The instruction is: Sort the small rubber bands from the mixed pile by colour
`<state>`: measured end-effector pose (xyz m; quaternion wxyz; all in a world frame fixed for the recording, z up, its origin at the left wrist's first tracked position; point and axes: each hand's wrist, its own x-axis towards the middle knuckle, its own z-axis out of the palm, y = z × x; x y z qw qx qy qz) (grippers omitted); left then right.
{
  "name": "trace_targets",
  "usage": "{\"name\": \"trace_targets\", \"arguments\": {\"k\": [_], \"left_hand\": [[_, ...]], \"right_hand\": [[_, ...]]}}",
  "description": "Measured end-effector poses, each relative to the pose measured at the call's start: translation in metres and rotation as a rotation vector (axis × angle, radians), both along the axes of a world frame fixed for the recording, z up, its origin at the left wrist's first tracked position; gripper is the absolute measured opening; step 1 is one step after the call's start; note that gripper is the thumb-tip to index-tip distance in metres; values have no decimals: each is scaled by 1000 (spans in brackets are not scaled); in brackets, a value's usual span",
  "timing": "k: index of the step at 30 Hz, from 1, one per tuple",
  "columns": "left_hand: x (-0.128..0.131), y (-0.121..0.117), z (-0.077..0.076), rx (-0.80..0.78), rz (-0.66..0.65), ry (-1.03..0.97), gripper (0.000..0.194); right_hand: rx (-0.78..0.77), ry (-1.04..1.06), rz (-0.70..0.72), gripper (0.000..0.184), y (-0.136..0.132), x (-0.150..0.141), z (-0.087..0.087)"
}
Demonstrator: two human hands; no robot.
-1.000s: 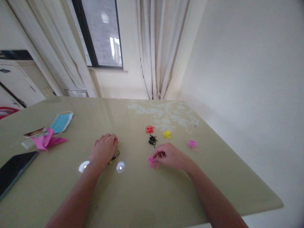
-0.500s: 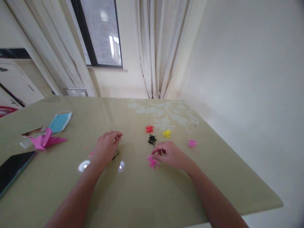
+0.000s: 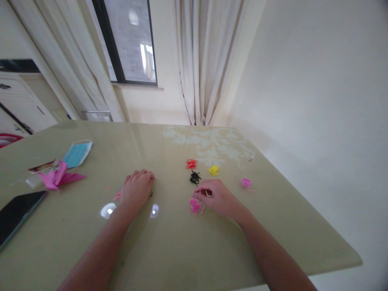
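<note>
My left hand (image 3: 137,189) rests palm down over a loose mixed pile, its fingers curled together and hiding most of it. Pink strands (image 3: 117,195) poke out on its left, and a dark curved piece (image 3: 150,194) shows by the fingers. On the right, my right hand (image 3: 214,196) pinches thumb and forefinger together at the edge of a small heap of pink bands (image 3: 196,206), which look like tiny rubber bands. Whatever lies in either grip is too small or hidden. Beyond it are heaps of black bands (image 3: 195,178), red bands (image 3: 191,163) and yellow bands (image 3: 214,170).
A pink coiled item (image 3: 246,183) lies toward the right edge of the glossy table (image 3: 182,250). At the left are a phone (image 3: 21,212), a folded pink paper shape (image 3: 60,177) and a blue face mask (image 3: 78,154). A wall borders the table's right side.
My left hand lifted its fingers slightly, then lowered them back over the mixed pile. My right hand has shifted slightly up from the pink heap, uncovering more of it.
</note>
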<state>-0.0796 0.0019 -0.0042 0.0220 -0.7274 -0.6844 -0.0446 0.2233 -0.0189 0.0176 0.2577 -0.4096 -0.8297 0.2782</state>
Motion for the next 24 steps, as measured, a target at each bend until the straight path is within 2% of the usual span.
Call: {"name": "trace_targets", "arguments": {"k": [14, 16, 18, 21, 24], "left_hand": [[2, 0, -3, 38, -49, 6, 34], [4, 2, -2, 59, -55, -93, 30], [10, 2, -1, 106, -102, -295, 29], [28, -6, 6, 179, -202, -645, 25], [51, -21, 15, 228, -273, -818, 22]], "right_hand": [[39, 29, -29, 16, -1, -2, 0], [57, 39, -37, 18, -1, -3, 0], [77, 63, -57, 20, 0, -4, -1], [117, 126, -100, 22, -1, -6, -1], [188, 200, -133, 21, -3, -7, -1]]}}
